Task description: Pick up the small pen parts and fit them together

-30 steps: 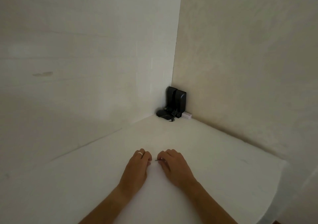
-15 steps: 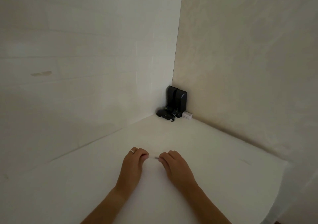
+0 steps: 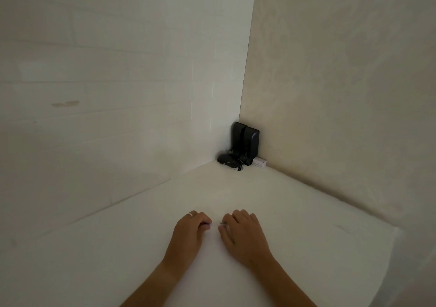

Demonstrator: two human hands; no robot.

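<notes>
**Two hands pinched a thin pale strip low over a white worktop**

Nearest the camera, two bare forearms reached forward over the white worktop point(image 3: 306, 212), which filled the lower half of the head view. The left hand point(image 3: 188, 233) lay knuckles up, with a pale ring point(image 3: 190, 215) on one finger. Its fingers point(image 3: 204, 221) were curled in and pressed together at the tips, pinching one end of a small, thin, pale strip point(image 3: 215, 224). The right hand point(image 3: 243, 233) sat just beside it, also knuckles up, and its curled fingers point(image 3: 225, 221) pinched the other end. The strip spanned the narrow gap between the two sets of fingertips, close over the worktop; it was too slight and blurred to say what it was, or whether it touched the surface.

Farther off, well apart from the hands, the worktop ran back into a corner where two pale walls met. A black upright device point(image 3: 246, 141) stood in that corner, close against the walls. A dark rounded object point(image 3: 226, 159) lay at its foot on the left, with a tangle of thin black wire point(image 3: 239, 165) beside it. A small white box point(image 3: 259, 163) lay on the right, touching the base of the device and close to the right-hand wall.
</notes>
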